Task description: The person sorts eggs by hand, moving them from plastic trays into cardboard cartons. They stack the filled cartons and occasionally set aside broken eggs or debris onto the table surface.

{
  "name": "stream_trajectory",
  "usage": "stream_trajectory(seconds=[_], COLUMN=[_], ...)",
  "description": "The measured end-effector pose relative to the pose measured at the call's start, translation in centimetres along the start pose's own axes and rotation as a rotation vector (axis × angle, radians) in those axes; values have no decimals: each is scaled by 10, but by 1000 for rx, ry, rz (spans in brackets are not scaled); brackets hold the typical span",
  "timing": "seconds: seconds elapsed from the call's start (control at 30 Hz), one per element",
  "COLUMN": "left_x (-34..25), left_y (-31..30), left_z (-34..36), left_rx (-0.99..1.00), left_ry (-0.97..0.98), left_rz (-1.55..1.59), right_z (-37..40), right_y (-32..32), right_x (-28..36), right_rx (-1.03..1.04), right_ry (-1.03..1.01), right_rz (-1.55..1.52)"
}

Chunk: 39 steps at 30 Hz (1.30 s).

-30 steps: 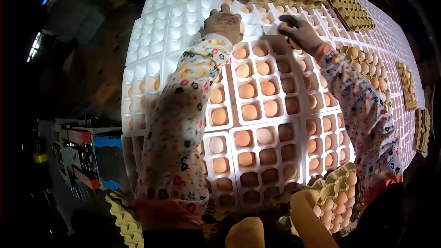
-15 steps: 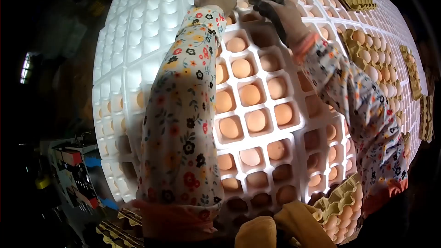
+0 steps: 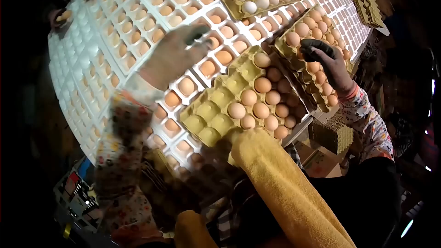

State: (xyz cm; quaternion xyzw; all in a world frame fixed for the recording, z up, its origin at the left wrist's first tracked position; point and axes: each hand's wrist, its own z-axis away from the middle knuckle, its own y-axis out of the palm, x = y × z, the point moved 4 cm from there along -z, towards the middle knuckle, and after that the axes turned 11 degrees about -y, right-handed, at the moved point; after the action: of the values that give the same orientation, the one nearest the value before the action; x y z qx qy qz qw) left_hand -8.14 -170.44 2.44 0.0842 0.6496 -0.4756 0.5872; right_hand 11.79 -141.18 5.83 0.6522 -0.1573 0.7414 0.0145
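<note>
My left hand, blurred by motion and dark at the fingertips, reaches over the white foam egg tray. Its fingers are spread above the cells, with an egg just below and beside them. At the right, my right hand, its fingertips also dark, curls over brown eggs in a pulp egg tray. The fingers close around an egg mostly hidden under them. Between the hands lies a second pulp tray, its left cells bare and its right cells holding brown eggs.
Another pulp tray of pale eggs sits across the foam trays at the top. Stacked empty pulp trays stand at the upper right. At the far left another person's hand holds eggs. A yellow cloth hangs in front of me.
The view has swung right and down. My hands have come back from the far foam cells; my right hand is now at the eggs in a pulp tray, my left over nearer foam cells.
</note>
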Motion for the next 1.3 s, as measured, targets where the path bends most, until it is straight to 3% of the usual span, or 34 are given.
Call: stream_trajectory(seconds=[0.1, 0.17, 0.2, 0.23, 0.3, 0.37, 0.4, 0.43, 0.5, 0.53, 0.57, 0.63, 0.67, 0.7, 0.77, 0.8, 0.87, 0.9, 0.93, 0.97, 1.0, 1.03, 1.07, 1.1, 1.13, 1.17, 1.2, 1.3], left_x=[-40, -50, -61, -68, -68, -75, -78, -80, -71, -55, -44, -21, -15, -36, -72, -56, -50, -53, -54, -50, -39, -39, -38, -33, -21, -20, -49, -58], left_y=[107, 162, 178, 191, 211, 216, 216, 207, 183, 172, 165, 152, 151, 152, 174, 187, 173, 166, 155, 150, 148, 146, 143, 138, 138, 146, 149, 156], left_z=[33, 29, 26, 26, 33, 38, 42, 46, 69, 81, 89, 105, 108, 96, 78, 72, 66, 71, 83, 100, 120, 136, 150, 152, 148, 144, 134, 108], left_rx=[-9, -86, -98, -101, -113, -59, -40, -200, -508, -601, -572, -528, -504, -308, -191, -208, -198, -179, -222, -272, -350, -427, -477, -514, -520, -500, -335, -18], left_ry=[110, -7, -100, -197, -179, -246, -283, -279, -239, -396, -507, -710, -800, -628, -462, -400, -456, -491, -549, -750, -708, -644, -665, -540, -408, -259, -613, -614], left_rz=[-435, -589, -686, -780, -916, -940, -948, -645, -39, 415, 500, 694, 792, 227, -762, -809, -631, -536, -133, 286, 650, 1017, 1026, 557, 91, -368, -556, -986], right_z=[-10, -32, -39, -51, -67, -80, -74, -62, -60, -64, -69, -75, -80, -77, -80, -78, -59, -47, -41, -40, -44, -39, -35, -31, -22, -19, -19, -20], right_y=[17, 41, 55, 70, 79, 80, 80, 80, 77, 71, 63, 42, 33, 25, 25, 33, 49, 54, 57, 60, 64, 61, 63, 64, 62, 64, 67, 71], right_x=[-17, -22, -21, -34, -50, -57, -62, -51, -55, -55, -53, -45, -44, -42, -28, -40, -50, -41, -48, -52, -53, -36, -37, -41, -59, -57, -53, -54], right_rx=[295, 530, 648, 730, 972, 888, 856, 904, 899, 883, 865, 724, 665, 588, 675, 800, 1089, 1041, 1065, 1078, 1033, 922, 1011, 1099, 1006, 1022, 1047, 1003], right_ry=[-249, -569, -546, -705, -439, -417, -568, -527, -695, -697, -691, -439, -193, 61, -503, -297, -3, -490, -529, -576, -495, -574, -503, -434, -680, -667, -638, -676], right_rz=[285, 691, 832, 824, 967, 846, 892, 977, 973, 829, 688, 170, -35, -234, -82, 6, 233, 605, 723, 841, 838, 910, 998, 1088, 993, 1030, 1075, 1149])
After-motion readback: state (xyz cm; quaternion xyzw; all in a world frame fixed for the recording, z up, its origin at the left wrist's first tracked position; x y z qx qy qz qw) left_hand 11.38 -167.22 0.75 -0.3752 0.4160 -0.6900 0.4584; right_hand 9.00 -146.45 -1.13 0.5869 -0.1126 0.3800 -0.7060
